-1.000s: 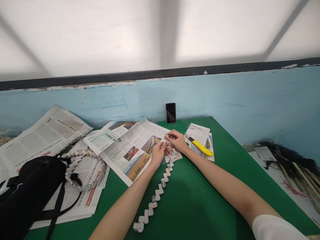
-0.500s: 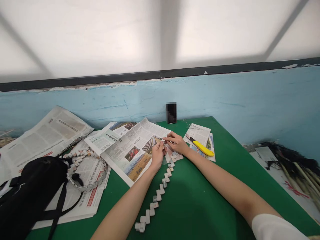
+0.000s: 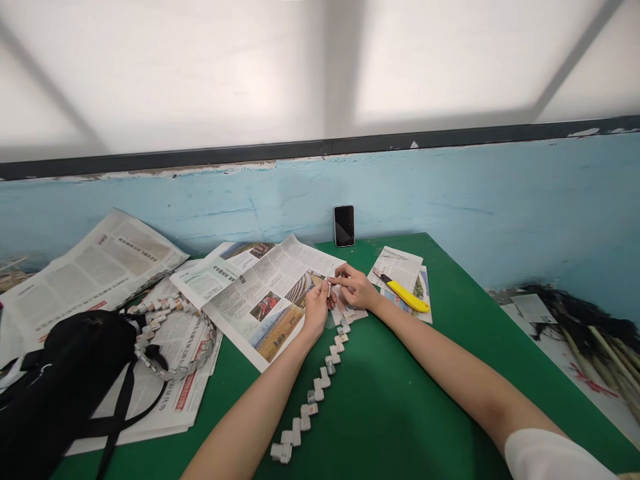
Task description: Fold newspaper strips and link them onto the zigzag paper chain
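Observation:
My left hand is closed in a pinch at the right edge of a newspaper sheet; what it holds is too small to make out. Touching it, my right hand has its fingers bent together at the same spot, and their contents are hidden too. A zigzag chain of folded paper runs from just below my hands toward the front of the green table. To the right, a yellow-handled cutter lies on cut paper pieces.
A phone leans upright against the blue wall. On the left, a black bag and a looped paper chain rest on newspapers. Sticks and black plastic lie beyond the table's right edge.
The fingers of my right hand have shifted slightly and curled a little more against my left hand. The chain and the other things keep their places.

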`<state>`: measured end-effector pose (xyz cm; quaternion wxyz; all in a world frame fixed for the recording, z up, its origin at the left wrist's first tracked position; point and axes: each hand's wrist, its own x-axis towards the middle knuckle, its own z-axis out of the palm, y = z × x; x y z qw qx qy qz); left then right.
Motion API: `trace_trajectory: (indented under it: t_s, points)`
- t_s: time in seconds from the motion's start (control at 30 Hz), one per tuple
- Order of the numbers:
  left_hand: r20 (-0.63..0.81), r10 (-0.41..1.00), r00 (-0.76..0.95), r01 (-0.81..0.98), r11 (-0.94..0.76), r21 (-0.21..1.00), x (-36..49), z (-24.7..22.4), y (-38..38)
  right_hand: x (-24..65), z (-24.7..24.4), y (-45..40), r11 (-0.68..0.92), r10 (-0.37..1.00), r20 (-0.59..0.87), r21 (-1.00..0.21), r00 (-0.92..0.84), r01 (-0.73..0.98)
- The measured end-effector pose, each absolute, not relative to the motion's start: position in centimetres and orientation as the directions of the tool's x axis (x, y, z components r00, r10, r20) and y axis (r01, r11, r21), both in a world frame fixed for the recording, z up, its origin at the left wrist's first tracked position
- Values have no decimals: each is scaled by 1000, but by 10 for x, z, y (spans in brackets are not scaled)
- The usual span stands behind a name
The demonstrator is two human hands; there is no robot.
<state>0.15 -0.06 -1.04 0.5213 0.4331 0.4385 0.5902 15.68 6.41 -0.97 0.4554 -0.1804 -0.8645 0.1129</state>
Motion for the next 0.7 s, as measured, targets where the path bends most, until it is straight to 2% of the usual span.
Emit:
trace_trajectory:
  t_s: [0.13,0.27,0.4,0.57,0.7]
  points:
    - [61,995,-85,-182,-75,980,0,-9,0,155,-7,61,893,444,726,-410,-525,188]
    - [68,993,-96,-127,-80,989,0,-5,-1,152,2,58,805,572,675,-572,-465,161]
    - [114,990,-86,-66,-119,991,0,-5,-2,149,5,62,679,702,559,-711,-441,181]
    - [149,987,-65,-3,-149,989,0,-9,0,149,5,68,596,733,469,-792,-493,132]
    - [141,989,-41,-10,-141,990,1,-8,0,150,6,67,565,746,460,-820,-481,91]
